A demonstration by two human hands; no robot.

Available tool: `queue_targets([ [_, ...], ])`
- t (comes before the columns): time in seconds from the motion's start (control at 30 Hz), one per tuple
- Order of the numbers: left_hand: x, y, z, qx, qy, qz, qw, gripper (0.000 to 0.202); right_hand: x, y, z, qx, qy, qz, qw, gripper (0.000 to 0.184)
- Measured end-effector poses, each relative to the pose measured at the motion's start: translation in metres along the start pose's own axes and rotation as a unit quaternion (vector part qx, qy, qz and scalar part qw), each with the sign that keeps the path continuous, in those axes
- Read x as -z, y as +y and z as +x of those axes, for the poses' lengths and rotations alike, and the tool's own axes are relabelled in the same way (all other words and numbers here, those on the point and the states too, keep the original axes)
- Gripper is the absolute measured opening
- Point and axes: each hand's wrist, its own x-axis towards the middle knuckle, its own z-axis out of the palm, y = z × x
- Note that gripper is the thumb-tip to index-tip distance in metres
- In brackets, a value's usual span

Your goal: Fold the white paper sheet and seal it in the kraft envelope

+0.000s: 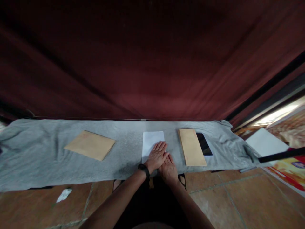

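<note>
A sheet of white paper lies on the grey cloth in front of me. My left hand, with a black band on its wrist, lies flat on the paper, fingers stretched toward the upper right. Beside it my right hand rests at the paper's lower right edge, its fingers extended and partly under the left hand's thumb side. Both hands hide the paper's lower right part. To the right is a stack of brown envelopes, and to the left lies another brown envelope, set at an angle.
A grey cloth covers the long narrow table. A dark phone or tablet sits partly under the envelope stack. A dark red curtain hangs behind. White scrap lies on the tiled floor. A white board stands at right.
</note>
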Motion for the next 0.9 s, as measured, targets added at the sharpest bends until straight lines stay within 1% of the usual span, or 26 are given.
queue_targets([
  [0.1, -0.005, -0.009, 0.018, -0.005, -0.02, 0.004, 1.0, 0.056, 0.002, -0.002, 0.0, -0.013, 0.017, 0.005, 1.0, 0.045],
  [0.2, -0.006, -0.019, 0.031, -0.005, -0.021, 0.008, 1.0, 0.056, 0.003, -0.005, 0.002, -0.027, 0.027, 0.018, 0.999, 0.041],
  [0.4, -0.007, -0.04, 0.048, 0.022, 0.002, 0.026, 0.999, 0.057, 0.005, -0.006, 0.005, -0.03, 0.028, 0.006, 0.999, 0.048],
  [0.5, -0.005, -0.053, 0.051, 0.045, 0.011, 0.043, 0.998, 0.056, 0.009, -0.006, 0.006, -0.026, 0.025, 0.001, 0.999, 0.05],
  [0.57, -0.003, -0.061, 0.05, 0.064, 0.019, 0.053, 0.996, 0.057, 0.01, -0.006, 0.006, -0.024, 0.023, 0.002, 0.999, 0.05],
  [0.67, 0.003, -0.072, 0.041, 0.086, 0.033, 0.064, 0.994, 0.058, 0.012, -0.006, 0.006, -0.024, 0.02, 0.008, 0.999, 0.05],
  [0.77, 0.011, -0.083, 0.027, 0.113, 0.037, 0.075, 0.99, 0.059, 0.012, -0.006, 0.005, -0.026, 0.016, 0.01, 0.999, 0.051],
  [0.9, 0.02, -0.096, 0.004, 0.164, 0.035, 0.084, 0.982, 0.06, 0.008, -0.006, 0.003, -0.021, 0.016, 0.009, 1.0, 0.052],
])
